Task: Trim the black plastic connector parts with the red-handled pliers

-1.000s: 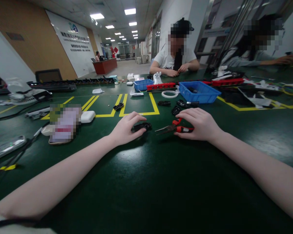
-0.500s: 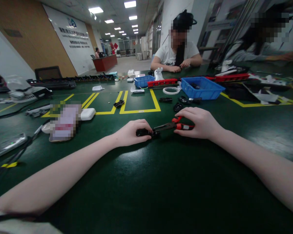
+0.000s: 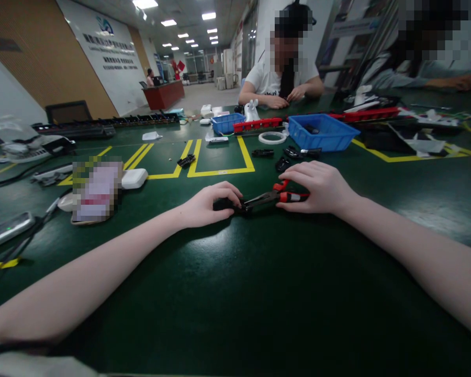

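My left hand [image 3: 210, 203] is closed around a small black part [image 3: 223, 204], whose right end sticks out past my fingertips. Red-and-black needle-nose pliers [image 3: 275, 195] are in my right hand [image 3: 317, 187], the thumb on the lower handle and the fingers around the upper one. The jaws point left, and their tips meet or overlap the exposed end of the black part; whether they grip it I cannot tell. Both hands are low over the green table [image 3: 235, 293]. Several similar black pieces lie beyond them, among them one [image 3: 186, 161] by the yellow tape and another [image 3: 262, 153].
A blue bin [image 3: 322, 133] holding dark pieces stands beyond my right hand, beside a white tape ring [image 3: 272, 137]. A smaller blue bin [image 3: 227, 123] is farther back. On the left are a phone [image 3: 98, 193], a white case [image 3: 134, 178] and cables. Two people sit across the table.
The whole view has shifted slightly, so everything sits a little higher and farther left. My hands keep their hold on the black part and the pliers, with the jaws still at the part's end.
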A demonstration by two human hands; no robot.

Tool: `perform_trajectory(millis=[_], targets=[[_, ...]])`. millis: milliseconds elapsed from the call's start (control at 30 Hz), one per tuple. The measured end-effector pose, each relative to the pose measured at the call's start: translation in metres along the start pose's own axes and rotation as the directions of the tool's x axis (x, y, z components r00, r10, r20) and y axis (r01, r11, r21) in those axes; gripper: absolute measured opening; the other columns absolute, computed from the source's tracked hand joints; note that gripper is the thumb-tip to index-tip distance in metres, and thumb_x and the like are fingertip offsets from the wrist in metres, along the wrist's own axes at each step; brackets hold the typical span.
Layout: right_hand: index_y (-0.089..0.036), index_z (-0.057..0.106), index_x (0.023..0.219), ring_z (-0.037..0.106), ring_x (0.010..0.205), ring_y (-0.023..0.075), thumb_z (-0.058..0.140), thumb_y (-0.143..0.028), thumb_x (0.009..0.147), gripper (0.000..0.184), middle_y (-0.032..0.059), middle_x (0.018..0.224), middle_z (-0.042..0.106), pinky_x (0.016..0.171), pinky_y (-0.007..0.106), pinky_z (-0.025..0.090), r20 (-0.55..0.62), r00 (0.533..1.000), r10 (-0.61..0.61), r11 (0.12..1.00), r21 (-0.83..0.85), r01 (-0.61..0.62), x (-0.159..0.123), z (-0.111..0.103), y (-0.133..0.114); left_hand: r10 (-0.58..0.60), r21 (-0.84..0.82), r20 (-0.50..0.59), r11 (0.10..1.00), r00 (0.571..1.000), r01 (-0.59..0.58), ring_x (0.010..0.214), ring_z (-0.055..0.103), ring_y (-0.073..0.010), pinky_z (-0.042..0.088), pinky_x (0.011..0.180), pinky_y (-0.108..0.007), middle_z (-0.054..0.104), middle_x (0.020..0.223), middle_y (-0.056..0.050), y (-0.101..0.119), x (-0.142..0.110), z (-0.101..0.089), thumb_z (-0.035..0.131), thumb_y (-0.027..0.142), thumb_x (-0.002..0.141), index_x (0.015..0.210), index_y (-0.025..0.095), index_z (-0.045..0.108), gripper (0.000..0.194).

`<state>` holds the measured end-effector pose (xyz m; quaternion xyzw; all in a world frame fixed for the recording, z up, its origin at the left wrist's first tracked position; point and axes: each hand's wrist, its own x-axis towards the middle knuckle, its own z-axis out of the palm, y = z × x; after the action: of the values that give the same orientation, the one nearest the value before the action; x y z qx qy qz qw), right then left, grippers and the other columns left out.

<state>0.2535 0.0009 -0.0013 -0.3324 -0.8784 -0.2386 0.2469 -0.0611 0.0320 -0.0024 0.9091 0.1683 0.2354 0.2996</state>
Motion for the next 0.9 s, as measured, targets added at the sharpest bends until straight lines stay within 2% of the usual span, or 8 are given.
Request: perform_trajectory(millis=[133, 233, 333, 433, 500, 567, 667, 900], targets=[[-0.011, 0.068, 0.102, 0.070, 0.084, 0.0274, 0.068, -0.055, 0.083, 0.047, 0.0148, 0.097, 0.074, 0.071, 0.038, 0.053, -0.017, 1.000, -0.013, 1.000, -0.013, 0.012, 0.000, -0.001, 0.000, -0.005, 0.043, -0.016, 0.999, 1.000, 0.005, 0.130, 0.053, -0.0261, 0.039, 0.114, -0.050, 0.056, 0.136, -0.010, -0.004, -0.001, -0.002, 0.049, 0.004, 0.081, 0.095, 0.017, 0.068, 0.027], [-0.011, 0.068, 0.102, 0.070, 0.083, 0.0272, 0.069, -0.055, 0.082, 0.048, 0.0146, 0.097, 0.074, 0.072, 0.038, 0.053, -0.024, 1.000, -0.019, 1.000, -0.017, 0.018, 0.001, -0.001, 0.000, 0.001, 0.101, -0.142, 0.995, 0.990, 0.014, 0.135, 0.048, -0.0261, 0.033, 0.118, -0.052, 0.054, 0.139, -0.009, -0.009, -0.002, -0.003, 0.046, 0.004, 0.078, 0.110, 0.019, 0.065, 0.039], [-0.011, 0.069, 0.102, 0.070, 0.084, 0.0274, 0.069, -0.055, 0.082, 0.048, 0.0144, 0.097, 0.074, 0.072, 0.038, 0.053, -0.024, 0.999, -0.023, 1.000, -0.021, 0.023, 0.001, -0.001, 0.000, -0.008, 0.140, -0.258, 0.989, 0.966, 0.046, 0.127, 0.054, -0.0256, 0.039, 0.114, -0.051, 0.059, 0.128, -0.011, -0.010, -0.002, -0.001, 0.048, 0.011, 0.087, 0.114, 0.017, 0.063, 0.032], [-0.011, 0.069, 0.102, 0.070, 0.083, 0.0275, 0.069, -0.055, 0.082, 0.049, 0.0147, 0.097, 0.074, 0.072, 0.038, 0.053, -0.036, 0.999, -0.023, 0.999, -0.025, 0.022, 0.000, 0.000, 0.000, -0.015, 0.168, -0.163, 0.985, 0.987, 0.043, 0.122, 0.056, -0.0268, 0.044, 0.108, -0.049, 0.059, 0.126, -0.012, -0.005, -0.002, 0.002, 0.053, 0.028, 0.095, 0.121, 0.017, 0.061, 0.029], [-0.011, 0.069, 0.102, 0.070, 0.083, 0.0274, 0.069, -0.055, 0.082, 0.049, 0.0146, 0.097, 0.074, 0.071, 0.038, 0.052, -0.039, 0.999, -0.013, 1.000, -0.027, 0.012, 0.000, 0.000, 0.000, -0.019, 0.232, -0.063, 0.972, 0.998, 0.033, 0.120, 0.056, -0.0286, 0.045, 0.105, -0.050, 0.059, 0.128, -0.012, -0.002, -0.002, 0.004, 0.061, 0.037, 0.093, 0.127, 0.018, 0.059, 0.039], [-0.011, 0.069, 0.102, 0.070, 0.083, 0.0275, 0.068, -0.055, 0.082, 0.048, 0.0146, 0.097, 0.075, 0.071, 0.038, 0.052, -0.038, 0.999, 0.006, 1.000, -0.026, -0.007, 0.001, 0.000, -0.001, -0.019, 0.280, -0.011, 0.960, 1.000, 0.022, 0.114, 0.059, -0.0280, 0.047, 0.100, -0.048, 0.061, 0.124, -0.011, 0.001, -0.002, 0.005, 0.066, 0.039, 0.091, 0.124, 0.018, 0.062, 0.040], [-0.012, 0.068, 0.101, 0.070, 0.083, 0.0278, 0.067, -0.055, 0.083, 0.047, 0.0150, 0.097, 0.075, 0.071, 0.039, 0.053, -0.029, 0.999, 0.042, 0.999, -0.013, -0.042, 0.003, -0.001, -0.004, -0.016, 0.256, -0.008, 0.967, 1.000, 0.017, 0.106, 0.061, -0.0244, 0.051, 0.093, -0.042, 0.063, 0.115, -0.010, 0.001, -0.001, 0.006, 0.066, 0.036, 0.092, 0.115, 0.016, 0.067, 0.030], [-0.013, 0.068, 0.098, 0.071, 0.080, 0.0271, 0.067, -0.056, 0.083, 0.046, 0.0145, 0.095, 0.075, 0.070, 0.037, 0.053, 0.021, 0.993, 0.115, 0.993, 0.014, -0.116, 0.006, -0.001, -0.009, -0.044, 0.216, -0.030, 0.975, 0.999, 0.050, 0.092, 0.062, -0.0193, 0.052, 0.081, -0.034, 0.062, 0.104, -0.006, 0.000, -0.002, 0.005, 0.070, 0.034, 0.090, 0.118, 0.017, 0.066, 0.032]])
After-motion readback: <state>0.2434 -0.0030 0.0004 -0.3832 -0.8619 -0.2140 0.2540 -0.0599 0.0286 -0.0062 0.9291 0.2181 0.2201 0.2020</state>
